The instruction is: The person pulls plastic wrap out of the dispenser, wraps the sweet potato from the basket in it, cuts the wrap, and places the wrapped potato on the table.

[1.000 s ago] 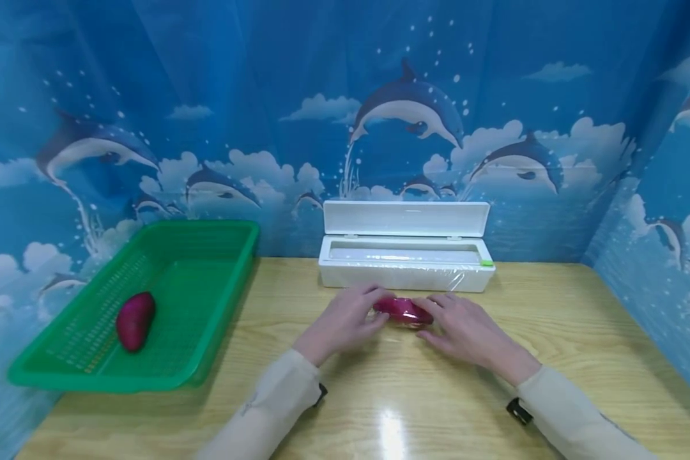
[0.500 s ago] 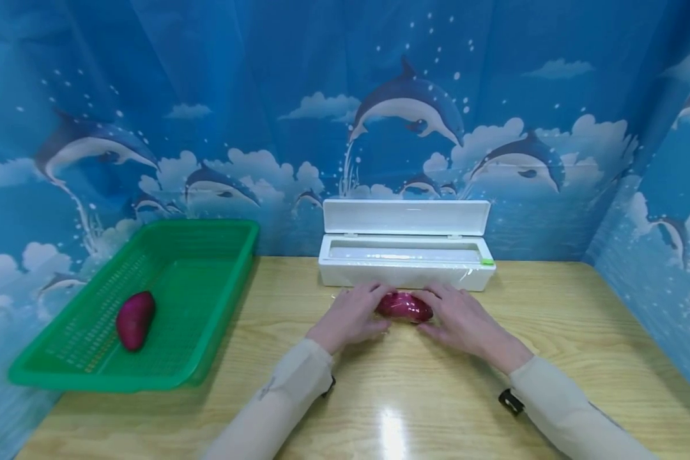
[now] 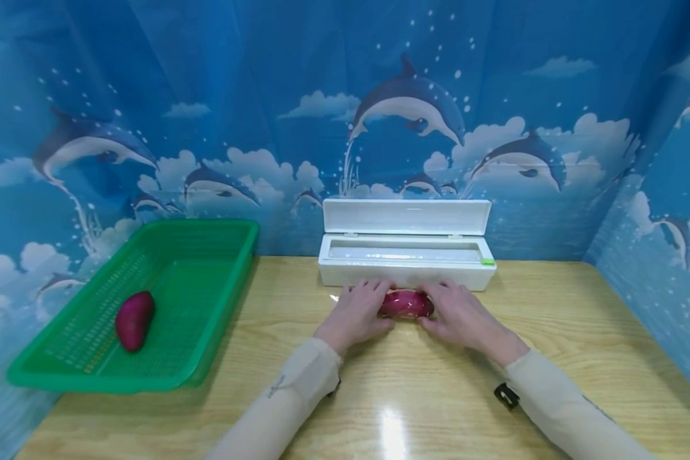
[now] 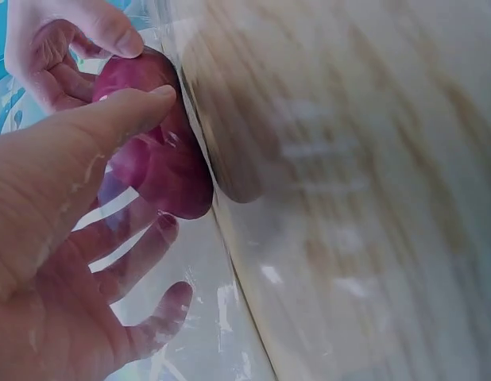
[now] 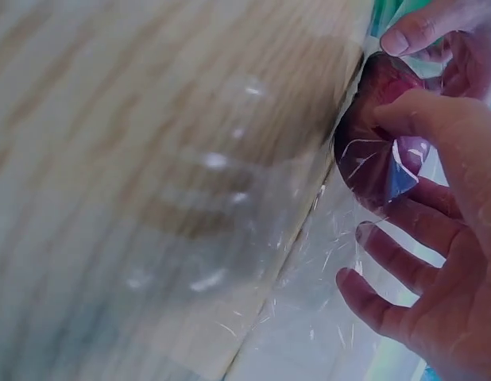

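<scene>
Hands and wrapped purple tuber have shifted slightly toward the box since the earliest frame, and the two sleeves have drawn closer together. Nearest: pale left sleeve [image 3: 282,402] and right sleeve [image 3: 569,402], a black strap [image 3: 506,396] showing at the right cuff. Next, left hand [image 3: 356,314] and right hand [image 3: 459,313], one at each end of the purple tuber [image 3: 406,303]; each grips its end, thumb on the near side, fingers reaching round the far side. Tuber: long axis left to right, roughly parallel to the box front, lying between the palms; neither hand is plainly nearer. Clear film [image 5: 329,230], glossy and creased, about the tuber and fingers. Beneath, a wood-grain table [image 3: 466,415]. Beyond the tuber, white box [image 3: 408,275], just beside it, contact not certain; lid [image 3: 407,217] raised, pale roll [image 3: 405,253] inside, green tab [image 3: 487,261] at the right end. Well apart to the left, green basket [image 3: 223,319] holding a second purple tuber [image 3: 135,321]. Farthest, blue dolphin-printed curtain [image 3: 264,96].
</scene>
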Demonstrator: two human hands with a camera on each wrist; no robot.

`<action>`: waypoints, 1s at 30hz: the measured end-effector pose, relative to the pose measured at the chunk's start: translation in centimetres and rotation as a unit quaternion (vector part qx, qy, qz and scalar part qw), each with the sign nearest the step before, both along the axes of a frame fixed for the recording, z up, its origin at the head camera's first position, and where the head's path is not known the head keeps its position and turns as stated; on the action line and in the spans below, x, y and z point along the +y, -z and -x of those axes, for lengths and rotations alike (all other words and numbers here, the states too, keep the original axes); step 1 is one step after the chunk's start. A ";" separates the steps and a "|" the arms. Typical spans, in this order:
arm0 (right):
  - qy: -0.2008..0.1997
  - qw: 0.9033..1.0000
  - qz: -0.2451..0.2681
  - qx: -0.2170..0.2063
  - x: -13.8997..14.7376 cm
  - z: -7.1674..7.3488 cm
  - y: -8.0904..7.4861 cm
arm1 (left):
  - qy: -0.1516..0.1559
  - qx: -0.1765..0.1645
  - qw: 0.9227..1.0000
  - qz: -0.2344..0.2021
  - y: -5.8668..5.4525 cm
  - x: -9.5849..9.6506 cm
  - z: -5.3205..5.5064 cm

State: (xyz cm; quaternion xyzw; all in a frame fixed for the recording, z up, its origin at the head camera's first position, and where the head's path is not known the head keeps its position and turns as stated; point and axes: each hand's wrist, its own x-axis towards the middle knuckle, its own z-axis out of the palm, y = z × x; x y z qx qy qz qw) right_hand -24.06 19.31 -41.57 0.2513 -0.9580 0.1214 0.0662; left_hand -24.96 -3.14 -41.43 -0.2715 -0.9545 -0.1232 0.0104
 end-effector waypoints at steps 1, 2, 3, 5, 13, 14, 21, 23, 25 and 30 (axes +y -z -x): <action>0.000 1.000 0.007 -0.005 0.0 0.1 0.0 | -0.003 -0.001 1.000 0.000 0.0 0.1 0.0; 0.000 1.000 0.013 -0.009 0.0 0.1 0.0 | -0.006 -0.002 1.000 0.000 0.1 0.1 0.1; -0.001 1.000 0.019 -0.013 0.0 0.2 0.0 | -0.008 -0.002 1.000 0.001 0.1 0.2 0.1; -0.002 0.999 0.027 -0.023 0.0 0.3 0.0 | -0.011 0.002 1.000 0.002 0.1 0.3 0.1; -0.013 0.999 0.029 -0.028 -0.1 0.8 0.1 | -0.023 0.033 0.999 0.016 0.2 0.6 0.1; -0.015 0.999 0.030 -0.023 -0.1 0.9 0.1 | -0.024 0.037 0.999 0.015 0.2 0.6 0.1; -0.016 1.000 0.014 0.023 -0.4 1.1 0.2 | -0.018 0.037 0.999 0.012 0.0 0.5 0.3; -0.016 0.999 0.012 0.026 -0.4 1.1 0.2 | -0.018 0.040 0.999 0.015 0.0 0.5 0.4; -0.013 1.000 0.024 0.014 -0.4 1.1 0.2 | -0.021 0.041 0.999 0.018 -0.1 0.5 0.4; 0.004 0.997 0.072 -0.028 0.1 0.9 -0.1 | -0.035 0.044 0.998 0.019 -0.1 0.7 0.4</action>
